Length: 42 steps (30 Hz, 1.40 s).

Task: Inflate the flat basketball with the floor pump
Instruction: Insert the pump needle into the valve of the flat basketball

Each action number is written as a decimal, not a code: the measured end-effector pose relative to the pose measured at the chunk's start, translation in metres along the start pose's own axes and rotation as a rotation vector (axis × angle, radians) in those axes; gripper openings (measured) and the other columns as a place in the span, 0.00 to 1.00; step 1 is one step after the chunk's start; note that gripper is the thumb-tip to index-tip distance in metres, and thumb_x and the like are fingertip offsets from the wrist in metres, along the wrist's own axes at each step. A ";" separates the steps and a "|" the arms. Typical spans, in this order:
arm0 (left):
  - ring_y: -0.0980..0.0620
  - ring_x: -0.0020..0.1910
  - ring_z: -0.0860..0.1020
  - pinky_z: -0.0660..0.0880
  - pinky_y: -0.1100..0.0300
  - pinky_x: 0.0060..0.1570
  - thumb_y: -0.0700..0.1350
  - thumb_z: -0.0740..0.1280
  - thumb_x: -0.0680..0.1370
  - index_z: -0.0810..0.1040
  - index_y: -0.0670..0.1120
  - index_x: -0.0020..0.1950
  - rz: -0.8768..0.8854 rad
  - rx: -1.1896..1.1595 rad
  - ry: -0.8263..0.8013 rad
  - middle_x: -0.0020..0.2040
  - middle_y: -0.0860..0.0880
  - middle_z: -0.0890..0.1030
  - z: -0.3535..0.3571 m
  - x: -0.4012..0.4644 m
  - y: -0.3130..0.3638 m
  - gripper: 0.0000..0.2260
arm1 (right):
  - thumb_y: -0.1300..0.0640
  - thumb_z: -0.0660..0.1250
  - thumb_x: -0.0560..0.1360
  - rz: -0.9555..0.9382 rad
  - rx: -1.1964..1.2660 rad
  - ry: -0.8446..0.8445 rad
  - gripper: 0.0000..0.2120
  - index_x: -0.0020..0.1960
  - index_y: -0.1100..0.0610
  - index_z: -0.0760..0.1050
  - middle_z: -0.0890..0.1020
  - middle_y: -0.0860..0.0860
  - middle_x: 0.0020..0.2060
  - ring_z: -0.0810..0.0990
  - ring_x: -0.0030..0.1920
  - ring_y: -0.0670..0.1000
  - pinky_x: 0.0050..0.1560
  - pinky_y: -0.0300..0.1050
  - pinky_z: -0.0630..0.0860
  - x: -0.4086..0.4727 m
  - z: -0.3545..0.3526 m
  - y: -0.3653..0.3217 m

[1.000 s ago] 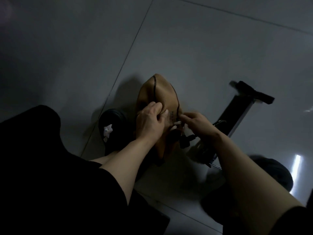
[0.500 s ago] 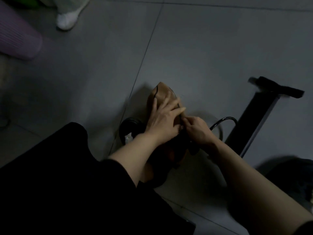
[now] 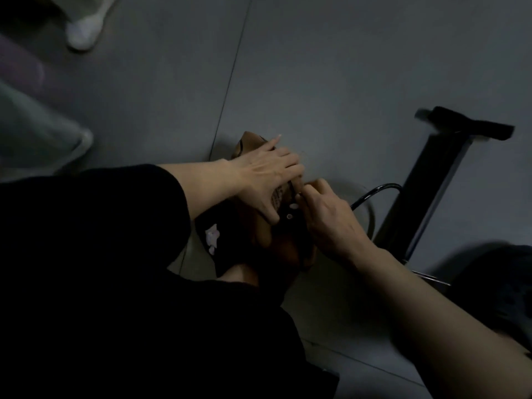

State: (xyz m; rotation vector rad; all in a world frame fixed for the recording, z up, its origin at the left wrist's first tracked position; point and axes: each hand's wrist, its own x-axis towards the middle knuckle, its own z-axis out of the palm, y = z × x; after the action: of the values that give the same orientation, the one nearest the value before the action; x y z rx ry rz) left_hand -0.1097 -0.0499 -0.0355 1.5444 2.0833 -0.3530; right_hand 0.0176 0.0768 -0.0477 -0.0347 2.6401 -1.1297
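On the grey floor [image 3: 331, 82] between our feet, the flat basketball [image 3: 288, 249] stands folded on edge. Our left hand [image 3: 267, 180] lies spread over its upper side, pressing it steady. Our right hand [image 3: 331, 223] pinches what seems to be the nozzle end of the black hose [image 3: 377, 190] at the ball; the dim light hides the needle. The floor pump [image 3: 426, 203] stands just beside. We judge the soft ball could buckle under the push, so the needle may slip off the valve or bend.
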 end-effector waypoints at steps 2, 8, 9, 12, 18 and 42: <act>0.47 0.53 0.67 0.55 0.51 0.67 0.68 0.67 0.58 0.66 0.45 0.54 0.020 -0.011 0.035 0.50 0.48 0.68 0.001 0.002 0.000 0.35 | 0.52 0.52 0.81 0.031 -0.058 -0.005 0.13 0.61 0.58 0.67 0.69 0.55 0.51 0.75 0.39 0.57 0.39 0.54 0.74 0.000 -0.002 -0.003; 0.46 0.51 0.67 0.62 0.52 0.54 0.66 0.70 0.58 0.65 0.44 0.52 -0.024 -0.023 0.159 0.51 0.45 0.69 0.015 0.005 0.003 0.35 | 0.52 0.51 0.76 0.079 -0.442 0.019 0.12 0.48 0.57 0.70 0.70 0.54 0.44 0.69 0.46 0.55 0.41 0.43 0.59 -0.001 0.000 -0.008; 0.46 0.52 0.67 0.62 0.52 0.54 0.67 0.71 0.59 0.66 0.44 0.52 -0.040 -0.037 0.178 0.51 0.45 0.69 0.016 0.005 0.004 0.35 | 0.53 0.53 0.77 0.106 -0.424 -0.027 0.09 0.45 0.56 0.69 0.70 0.52 0.42 0.69 0.45 0.54 0.44 0.44 0.59 0.000 0.001 -0.009; 0.46 0.53 0.67 0.62 0.51 0.56 0.70 0.70 0.57 0.66 0.44 0.53 -0.091 -0.084 0.187 0.53 0.45 0.69 0.016 0.002 0.004 0.38 | 0.51 0.55 0.78 0.257 -0.264 -0.175 0.15 0.34 0.53 0.60 0.67 0.48 0.33 0.69 0.39 0.52 0.43 0.46 0.61 0.007 0.000 -0.015; 0.47 0.52 0.66 0.61 0.52 0.55 0.63 0.70 0.57 0.65 0.45 0.51 -0.093 -0.149 0.181 0.51 0.46 0.68 0.013 -0.002 0.008 0.33 | 0.59 0.53 0.82 0.382 -0.164 -0.361 0.08 0.45 0.56 0.65 0.63 0.51 0.33 0.77 0.31 0.42 0.33 0.32 0.66 0.010 -0.005 -0.028; 0.45 0.60 0.65 0.59 0.51 0.62 0.64 0.73 0.61 0.65 0.46 0.62 -0.119 -0.232 0.143 0.59 0.45 0.68 0.013 -0.001 -0.005 0.38 | 0.49 0.52 0.82 0.333 0.126 -0.042 0.15 0.43 0.58 0.69 0.74 0.53 0.38 0.74 0.40 0.56 0.39 0.48 0.64 0.025 0.018 -0.005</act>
State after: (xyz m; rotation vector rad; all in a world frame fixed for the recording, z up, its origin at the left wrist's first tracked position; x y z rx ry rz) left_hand -0.1111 -0.0584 -0.0465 1.3474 2.2422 -0.0395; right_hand -0.0019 0.0571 -0.0615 0.3864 2.4130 -1.1586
